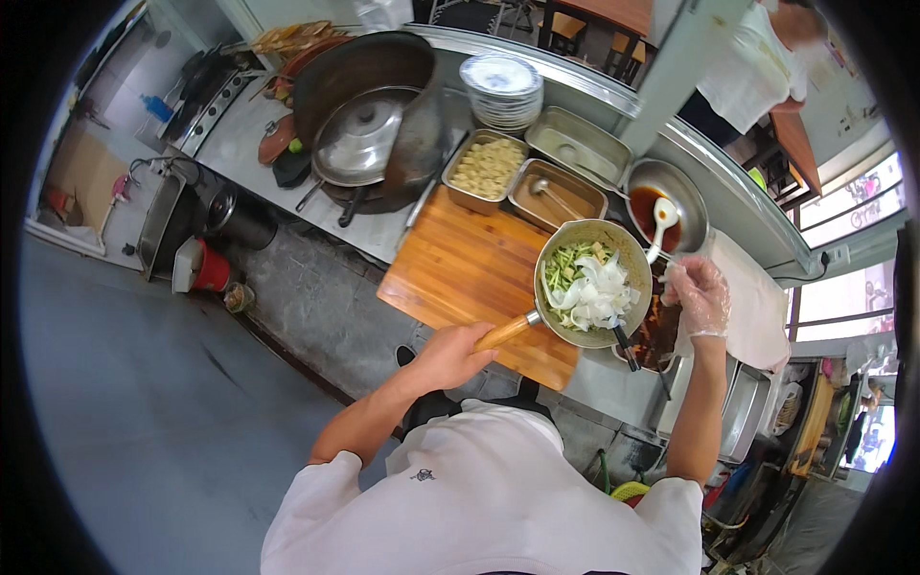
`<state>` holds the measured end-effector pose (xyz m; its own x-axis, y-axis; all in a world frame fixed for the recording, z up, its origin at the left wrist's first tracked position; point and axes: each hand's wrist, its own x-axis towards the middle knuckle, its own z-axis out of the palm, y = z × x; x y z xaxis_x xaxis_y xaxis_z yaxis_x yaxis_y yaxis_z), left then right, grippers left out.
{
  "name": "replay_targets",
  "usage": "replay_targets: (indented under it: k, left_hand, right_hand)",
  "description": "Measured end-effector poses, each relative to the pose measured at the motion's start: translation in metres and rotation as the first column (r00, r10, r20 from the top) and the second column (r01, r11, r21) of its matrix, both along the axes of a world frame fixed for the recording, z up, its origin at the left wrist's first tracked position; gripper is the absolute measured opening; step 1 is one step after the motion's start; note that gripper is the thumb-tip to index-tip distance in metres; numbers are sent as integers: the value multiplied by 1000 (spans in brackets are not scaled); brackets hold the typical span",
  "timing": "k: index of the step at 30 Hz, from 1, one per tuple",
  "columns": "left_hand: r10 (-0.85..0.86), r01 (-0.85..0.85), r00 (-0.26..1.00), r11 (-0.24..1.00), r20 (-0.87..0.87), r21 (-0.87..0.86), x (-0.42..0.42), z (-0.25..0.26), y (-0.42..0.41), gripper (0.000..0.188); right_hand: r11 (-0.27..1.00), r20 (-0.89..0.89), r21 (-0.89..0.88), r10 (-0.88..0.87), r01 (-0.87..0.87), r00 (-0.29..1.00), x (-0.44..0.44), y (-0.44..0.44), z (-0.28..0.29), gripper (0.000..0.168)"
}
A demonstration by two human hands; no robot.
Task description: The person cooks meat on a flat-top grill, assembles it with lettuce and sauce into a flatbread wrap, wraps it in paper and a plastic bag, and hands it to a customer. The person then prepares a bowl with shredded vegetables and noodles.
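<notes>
My left hand (454,353) grips the wooden handle (507,332) of a metal saucepan (543,269) held above the cutting board. Shredded green vegetable (564,266), several tan cubes and translucent white noodle sheets (596,291) lie in the pan, and a black-handled utensil (624,345) rests across its near rim. My right hand (697,291), in a clear plastic glove, is raised just right of the pan with its fingers bent; whether it pinches anything cannot be told. Near it, a white spoon (663,219) leans in a steel bowl (696,215) of red-brown sauce.
The wooden cutting board (460,266) lies on the counter. Behind it stand a tray of pale cubes (485,169), a tray with a ladle (521,194), stacked plates (502,86) and a large dark pot (424,144). A tray of dark red sauce (658,334) sits right. A person stands beyond the window.
</notes>
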<state>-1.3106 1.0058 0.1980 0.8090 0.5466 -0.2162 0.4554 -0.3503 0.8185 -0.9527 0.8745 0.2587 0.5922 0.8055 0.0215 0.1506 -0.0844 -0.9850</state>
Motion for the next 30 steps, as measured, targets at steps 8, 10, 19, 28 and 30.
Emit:
replay_targets:
  k: [8, 10, 19, 28, 30]
  left_hand:
    - [93, -91, 996, 991, 8, -103, -150, 11, 100, 31]
    - [141, -138, 990, 984, 17, -111, -194, 26, 124, 33]
    - [674, -675, 734, 710, -84, -204, -356, 43, 188, 29]
    - [893, -887, 451, 450, 13, -102, -449, -31, 421, 18]
    - [913, -906, 408, 405, 7, -123, -466, -51, 496, 20]
  right_hand:
    - [887, 310, -430, 320, -169, 895, -163, 151, 20, 50]
    - [970, 144, -226, 123, -88, 982, -167, 167, 9, 39]
    - [895, 487, -436, 151, 90, 860, -174, 232, -68, 24]
    - [913, 75, -402, -34, 61, 997, -205, 264, -105, 24]
    - [893, 101, -446, -18, 61, 995, -223, 262, -97, 25]
